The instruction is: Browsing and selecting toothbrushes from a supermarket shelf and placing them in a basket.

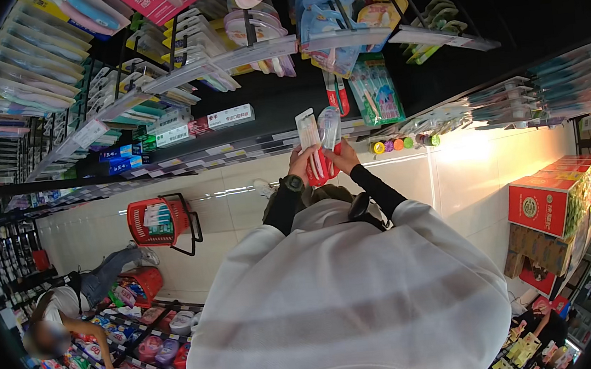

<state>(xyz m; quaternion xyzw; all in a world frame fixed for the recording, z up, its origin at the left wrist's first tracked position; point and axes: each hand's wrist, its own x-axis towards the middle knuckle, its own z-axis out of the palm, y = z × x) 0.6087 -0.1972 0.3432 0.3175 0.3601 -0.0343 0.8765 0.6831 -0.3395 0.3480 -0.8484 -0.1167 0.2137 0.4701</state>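
Observation:
Two blister-packed toothbrushes with red lower ends are held up side by side in front of my chest, before the shelf edge. My left hand (304,161), with a dark watch at the wrist, grips the left toothbrush pack (307,128). In my right hand (344,157) is the right toothbrush pack (329,125), its clear plastic top rounded. The packs' lower ends are close together between my hands. Just beyond them, a red-and-black toothbrush pack (336,95) and a green toothbrush pack (376,91) lie on the black shelf (276,98).
Toothbrush packs (329,32) hang from hooks above the shelf. Toothpaste boxes (230,116) lie at its left. A red shopping basket (142,223) with packs inside stands on the floor. Behind, at left, a person (64,308) reaches toward bagged goods. Red cartons (538,206) are stacked at right.

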